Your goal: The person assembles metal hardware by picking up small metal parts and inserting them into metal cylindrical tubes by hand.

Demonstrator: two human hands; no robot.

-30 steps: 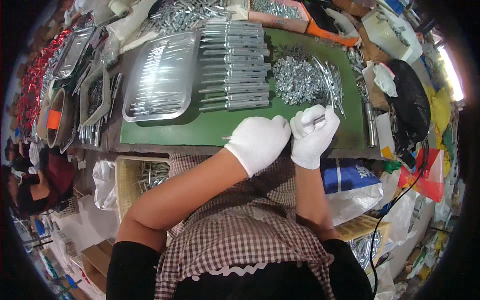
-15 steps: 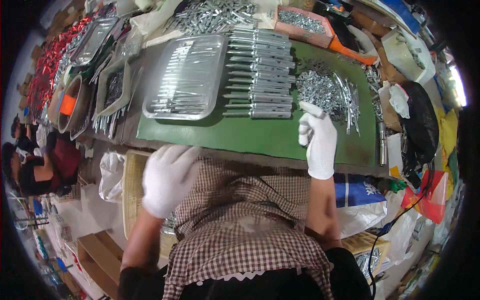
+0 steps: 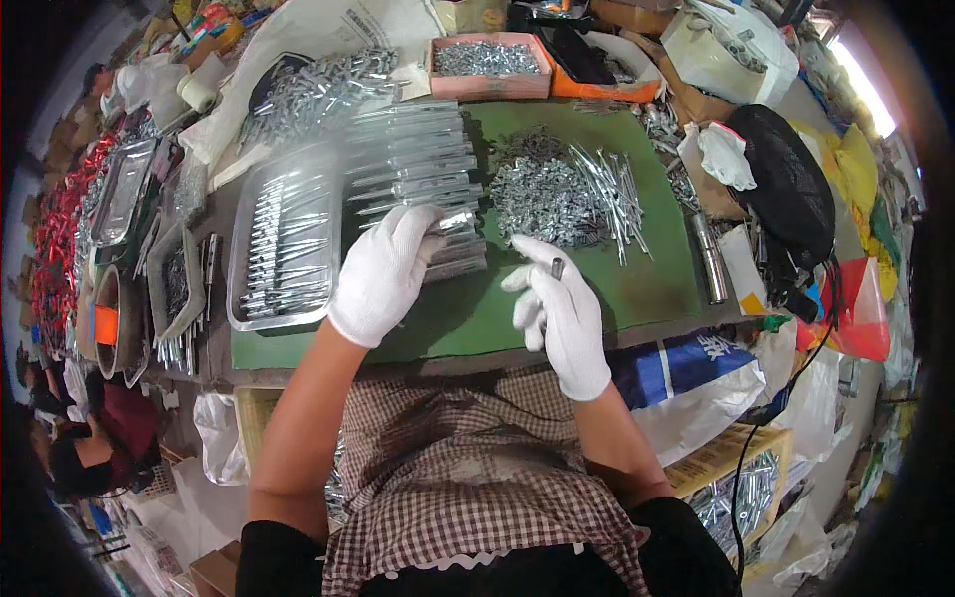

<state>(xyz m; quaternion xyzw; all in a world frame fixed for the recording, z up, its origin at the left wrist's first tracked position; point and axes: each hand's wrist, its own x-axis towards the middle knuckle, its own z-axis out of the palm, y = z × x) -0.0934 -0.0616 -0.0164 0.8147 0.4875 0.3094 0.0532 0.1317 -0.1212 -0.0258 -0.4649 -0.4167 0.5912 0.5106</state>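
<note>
Both my hands wear white gloves. Over the lower part of a row of metal tubes with thin rods (image 3: 418,164), my left hand (image 3: 383,274) is closed on the end of one silver metal tube (image 3: 456,221). My right hand (image 3: 565,333) is bent in front of the pile of small metal fittings (image 3: 542,199). Between its thumb and fingers pokes the dark tip of a small metal piece (image 3: 557,267); the rest of that piece is hidden. Left of my left hand stands a clear plastic tray (image 3: 239,269) of pointed metal rods.
Long thin rods (image 3: 612,199) lie right of the fittings on the green mat (image 3: 657,289). Behind stand a pink box (image 3: 542,80) of small parts and an orange tray (image 3: 632,92). A metal cylinder (image 3: 708,259) lies at the right edge. Bins (image 3: 189,318) stand left.
My left hand has moved from the table's front edge up to the row and closed on a tube. My right hand has drawn back toward me, a small piece now showing in it.
</note>
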